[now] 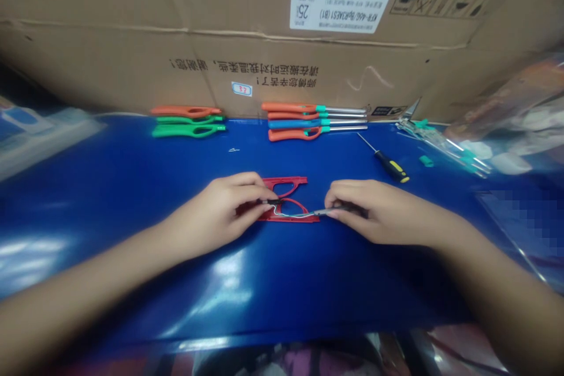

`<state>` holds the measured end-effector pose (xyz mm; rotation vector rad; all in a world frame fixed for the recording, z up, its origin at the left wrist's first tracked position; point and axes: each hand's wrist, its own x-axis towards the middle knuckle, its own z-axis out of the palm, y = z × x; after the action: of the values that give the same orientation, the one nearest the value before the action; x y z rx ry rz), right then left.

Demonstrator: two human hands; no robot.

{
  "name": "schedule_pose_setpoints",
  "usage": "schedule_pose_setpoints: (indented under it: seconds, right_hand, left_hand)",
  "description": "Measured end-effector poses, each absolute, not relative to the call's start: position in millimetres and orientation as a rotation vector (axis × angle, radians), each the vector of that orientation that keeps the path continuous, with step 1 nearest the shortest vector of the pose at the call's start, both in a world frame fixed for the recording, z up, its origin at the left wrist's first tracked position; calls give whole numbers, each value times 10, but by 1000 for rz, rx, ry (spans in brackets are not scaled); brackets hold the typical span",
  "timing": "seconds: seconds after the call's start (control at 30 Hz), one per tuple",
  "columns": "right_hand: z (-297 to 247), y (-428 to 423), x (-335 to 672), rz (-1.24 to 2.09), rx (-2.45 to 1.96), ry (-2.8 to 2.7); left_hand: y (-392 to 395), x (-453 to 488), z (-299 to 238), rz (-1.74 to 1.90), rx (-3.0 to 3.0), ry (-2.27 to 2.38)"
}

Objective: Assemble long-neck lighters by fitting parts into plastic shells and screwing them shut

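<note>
My left hand [233, 202] is closed in a pinch on a small black part [274, 202] with thin pale wires [293, 215] trailing from it. Between the fingertips of my right hand [370, 208] is a slim grey metal-looking piece [322, 212], darker toward the palm; its exact kind is unclear. The wires run across to its tip. Beneath them lie two red plastic lighter handle halves: the nearer half [312, 219] is under the wires and partly covered by my left fingers, and the farther half [299, 180] lies just behind it.
Orange and green handles [189, 129] lie at the back left. Several long-necked lighters [295, 124] sit at the back centre, beside a black and yellow screwdriver [392, 167]. Metal tubes with teal ends [458, 151] are heaped at the right. A cardboard box [176, 47] walls off the blue table's [167, 299] back.
</note>
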<state>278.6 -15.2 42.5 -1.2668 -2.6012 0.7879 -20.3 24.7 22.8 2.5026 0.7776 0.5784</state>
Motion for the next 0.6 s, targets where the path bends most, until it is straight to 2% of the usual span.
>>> schedule_pose_setpoints:
  seconds: [0.6]
  right_hand:
    - [354, -158, 2782, 427, -1214, -2777]
  left_hand:
    - [264, -189, 181, 592, 2534, 789]
